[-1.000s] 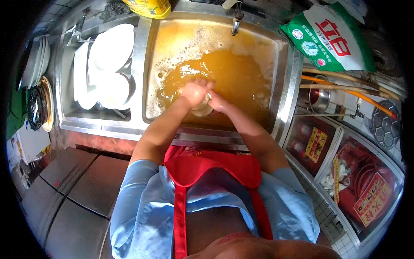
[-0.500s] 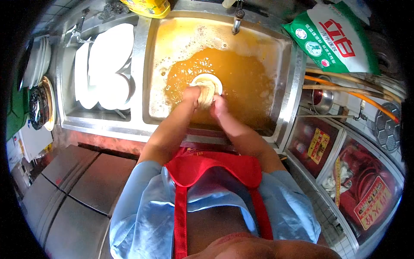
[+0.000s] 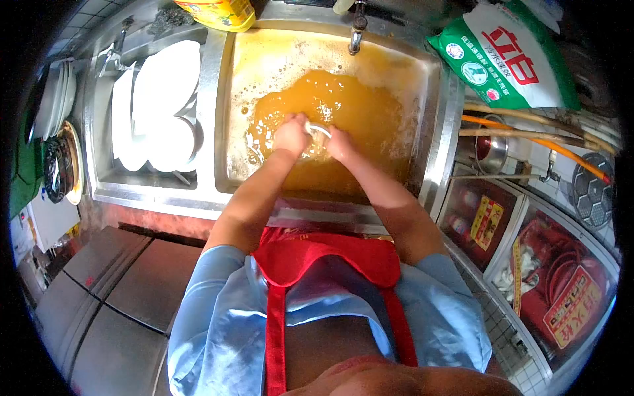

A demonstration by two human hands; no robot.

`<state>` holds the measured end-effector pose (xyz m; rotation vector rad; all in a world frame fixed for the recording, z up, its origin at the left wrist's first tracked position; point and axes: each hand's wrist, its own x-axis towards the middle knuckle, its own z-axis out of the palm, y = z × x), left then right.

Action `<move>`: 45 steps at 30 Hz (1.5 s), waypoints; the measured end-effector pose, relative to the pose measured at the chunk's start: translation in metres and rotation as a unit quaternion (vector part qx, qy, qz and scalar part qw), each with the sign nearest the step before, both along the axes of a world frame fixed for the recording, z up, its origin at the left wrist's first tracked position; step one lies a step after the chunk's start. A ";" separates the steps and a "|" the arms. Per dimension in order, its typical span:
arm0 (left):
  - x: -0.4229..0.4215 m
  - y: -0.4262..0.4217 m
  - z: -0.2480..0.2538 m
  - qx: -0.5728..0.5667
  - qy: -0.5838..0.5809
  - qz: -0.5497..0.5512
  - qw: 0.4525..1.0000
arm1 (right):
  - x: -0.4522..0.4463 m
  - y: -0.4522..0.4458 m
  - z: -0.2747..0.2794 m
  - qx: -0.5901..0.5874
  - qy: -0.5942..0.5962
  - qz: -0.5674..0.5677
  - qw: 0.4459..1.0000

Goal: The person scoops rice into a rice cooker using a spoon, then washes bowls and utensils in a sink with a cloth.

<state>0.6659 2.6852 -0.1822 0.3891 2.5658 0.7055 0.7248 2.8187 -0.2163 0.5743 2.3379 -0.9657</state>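
Note:
A small white bowl (image 3: 319, 129) is tilted in the brown, sudsy water of the sink basin (image 3: 222, 165), and only part of its rim shows. My right hand (image 3: 339, 144) grips the bowl from the right, thumb and fingers closed at its edge. On the other side my left hand (image 3: 292, 136) is closed, its fingers at the rim. A pale yellowish cloth (image 3: 316, 148) bunches under that hand, mostly hidden by the fingers and the water.
White plates and bowls (image 3: 168, 79) fill the left basin. A faucet (image 3: 356, 30) stands at the back edge, with a yellow container (image 3: 221, 13) to its left. On the right lie a green-and-white detergent bag (image 3: 508, 59) and long poles (image 3: 528, 134). More plates (image 3: 59, 99) stand far left.
The bowl has turned from facing up with the cloth showing to a steep tilt lower in the water. My left hand has moved up slightly; the cloth is now mostly hidden.

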 end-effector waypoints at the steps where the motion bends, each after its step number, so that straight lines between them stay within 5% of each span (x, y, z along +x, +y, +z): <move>1: 0.000 -0.002 -0.015 0.016 -0.011 0.061 0.998 | 0.013 -0.002 -0.036 -0.070 0.014 -0.095 0.993; 6: 0.005 -0.006 -0.055 0.049 -0.192 0.291 0.936 | 0.024 -0.032 -0.034 -0.356 0.019 -0.456 0.816; 8: 0.016 -0.006 -0.062 0.218 -0.308 0.464 0.801 | 0.027 -0.039 -0.035 -0.394 0.090 -0.506 0.762; 9: 0.018 -0.009 -0.043 0.193 -0.332 0.423 0.821 | 0.027 -0.042 -0.036 -0.411 0.125 -0.530 0.731; 11: 0.016 -0.010 -0.003 0.142 -0.377 0.335 0.852 | 0.026 -0.034 -0.034 -0.427 0.201 -0.456 0.754; 12: 0.015 -0.020 -0.036 0.088 -0.434 0.260 0.858 | 0.026 -0.028 -0.032 -0.432 0.239 -0.417 0.763; 15: 0.026 -0.028 -0.037 0.184 -0.266 0.061 0.944 | 0.018 -0.013 0.015 -0.523 0.257 -0.404 0.706; 17: 0.028 -0.031 -0.038 0.247 -0.112 0.002 0.962 | 0.016 -0.004 0.024 -0.490 0.317 -0.334 0.740; 20: 0.018 -0.025 0.031 0.232 0.105 -0.049 0.966 | 0.015 0.002 0.028 -0.432 0.367 -0.219 0.794; 22: 0.012 -0.027 0.038 0.225 0.130 -0.063 0.964 | 0.018 -0.001 0.042 -0.394 0.359 -0.176 0.828; 25: 0.011 -0.026 0.040 0.233 0.181 -0.057 0.954 | 0.019 -0.013 0.033 -0.480 0.277 -0.306 0.774; 27: 0.010 -0.030 0.045 0.195 0.169 -0.051 0.965 | 0.036 -0.020 -0.033 -0.469 0.216 -0.262 0.816; 30: 0.004 -0.039 0.033 0.195 0.249 -0.048 0.947 | 0.060 -0.028 -0.044 -0.160 0.250 0.046 0.954; 34: 0.003 -0.040 0.045 0.213 0.134 0.091 0.964 | 0.073 -0.023 -0.049 -0.139 0.074 0.144 0.977; 37: 0.002 -0.034 0.067 0.347 -0.176 0.314 0.866 | 0.053 -0.008 -0.009 -0.132 -0.056 0.122 0.982; 38: 0.006 -0.034 0.063 0.370 -0.199 0.336 0.843 | 0.040 -0.002 0.015 -0.100 -0.129 0.065 0.984; 39: 0.007 -0.038 0.055 0.376 -0.260 0.355 0.815 | 0.043 0.003 0.019 -0.199 -0.089 -0.086 0.972; 41: 0.011 -0.047 0.040 0.382 -0.383 0.388 0.746 | 0.057 0.013 0.025 -0.372 -0.005 -0.376 0.848; 44: 0.026 -0.048 0.025 0.385 -0.547 0.413 0.618 | 0.054 0.025 0.038 -0.575 -0.045 -0.518 0.632; 45: 0.032 -0.047 0.018 0.388 -0.592 0.427 0.563 | 0.052 0.023 0.047 -0.590 -0.022 -0.525 0.613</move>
